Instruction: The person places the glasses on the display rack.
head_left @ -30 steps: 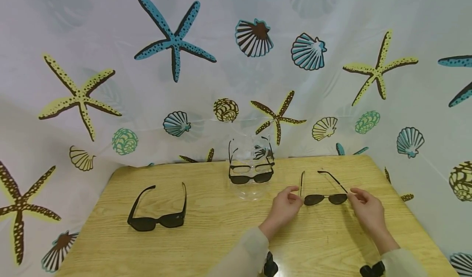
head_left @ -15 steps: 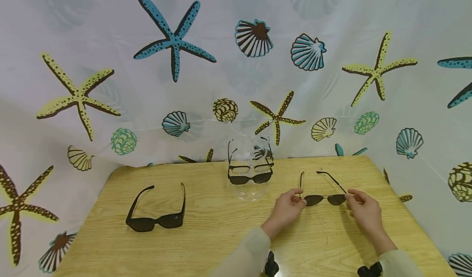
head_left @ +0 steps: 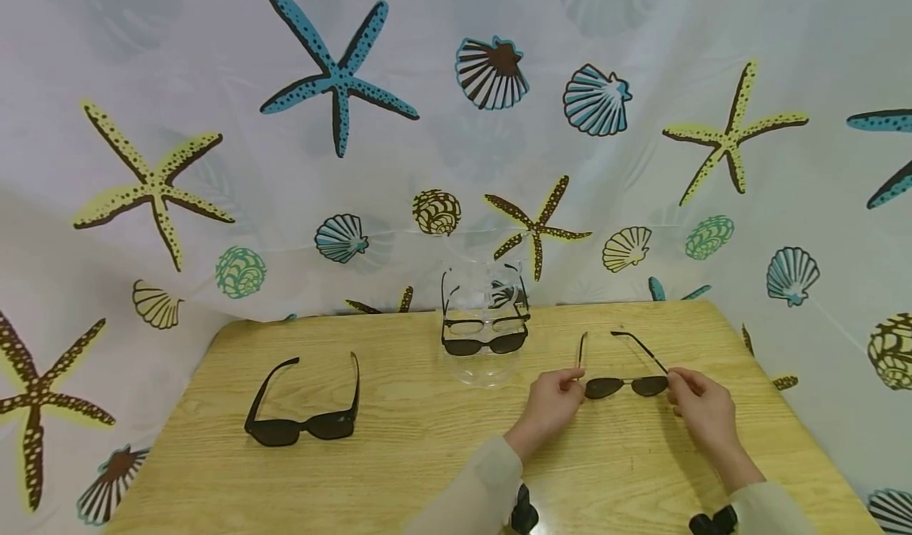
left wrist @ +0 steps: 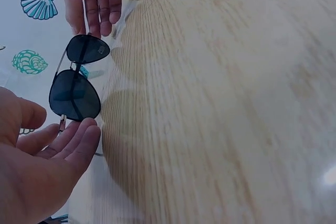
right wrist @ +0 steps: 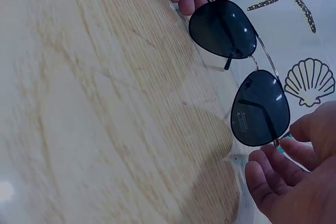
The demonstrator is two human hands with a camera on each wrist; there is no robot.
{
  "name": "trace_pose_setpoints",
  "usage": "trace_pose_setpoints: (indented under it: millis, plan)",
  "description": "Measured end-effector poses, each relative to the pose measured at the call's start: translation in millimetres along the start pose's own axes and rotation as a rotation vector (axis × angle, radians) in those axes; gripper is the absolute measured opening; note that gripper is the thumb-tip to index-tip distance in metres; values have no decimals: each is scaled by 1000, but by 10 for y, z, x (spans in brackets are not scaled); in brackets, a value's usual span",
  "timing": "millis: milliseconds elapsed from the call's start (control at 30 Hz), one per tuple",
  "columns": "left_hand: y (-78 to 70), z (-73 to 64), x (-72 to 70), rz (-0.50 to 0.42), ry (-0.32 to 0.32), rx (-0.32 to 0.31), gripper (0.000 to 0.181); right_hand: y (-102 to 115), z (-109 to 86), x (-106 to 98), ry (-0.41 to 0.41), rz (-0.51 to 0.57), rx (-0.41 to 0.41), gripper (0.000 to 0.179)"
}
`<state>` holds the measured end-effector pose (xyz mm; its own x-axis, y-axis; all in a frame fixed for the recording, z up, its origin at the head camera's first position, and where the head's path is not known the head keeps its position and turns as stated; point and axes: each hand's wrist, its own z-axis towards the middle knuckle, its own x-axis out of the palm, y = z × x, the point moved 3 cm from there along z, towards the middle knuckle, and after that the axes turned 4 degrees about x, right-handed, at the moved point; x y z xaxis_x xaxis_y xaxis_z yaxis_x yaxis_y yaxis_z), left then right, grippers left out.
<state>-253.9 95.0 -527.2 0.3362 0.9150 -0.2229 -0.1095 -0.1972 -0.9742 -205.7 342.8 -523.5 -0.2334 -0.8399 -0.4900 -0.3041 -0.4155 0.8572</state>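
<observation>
Aviator sunglasses point(head_left: 604, 388) with dark lenses and thin metal frames face me on the right side of the table, their arms unfolded backward. My left hand point(head_left: 552, 402) holds them lightly by the left hinge. At the opposite hinge, my right hand point(head_left: 707, 410) pinches the frame between thumb and fingers. The left wrist view shows the lenses point(left wrist: 73, 95) between both hands, with the left fingertips point(left wrist: 84, 139) against the hinge. In the right wrist view, small pale print marks the nearer lens point(right wrist: 260, 107). Whether the frame touches the table cannot be told.
Black thick-framed sunglasses point(head_left: 333, 426) lie unfolded at the left of the wooden table point(head_left: 399, 479). A clear stand point(head_left: 484, 377) at the back centre carries dark sunglasses point(head_left: 465, 347) below clear-lens eyeglasses point(head_left: 466, 327). A shell-and-starfish cloth point(head_left: 399, 163) hangs behind.
My left hand has shifted slightly at the left hinge, and the aviator sunglasses have moved a little to the left. The right hand stays on its hinge; the other eyewear keeps its place.
</observation>
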Motion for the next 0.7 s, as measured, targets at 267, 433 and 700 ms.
trace_pose_setpoints:
  millis: [267,433,700]
  plan:
    - [43,1,-46,-68,-33,-8,25,-29,38,22,-11,34,16,53]
    - [61,9,-76,-49,-41,-23,30,-18,45,26,6,58,12,52]
    - [60,-11,-110,-62,-34,-30,36,-33,54,4,50,81,28,56]
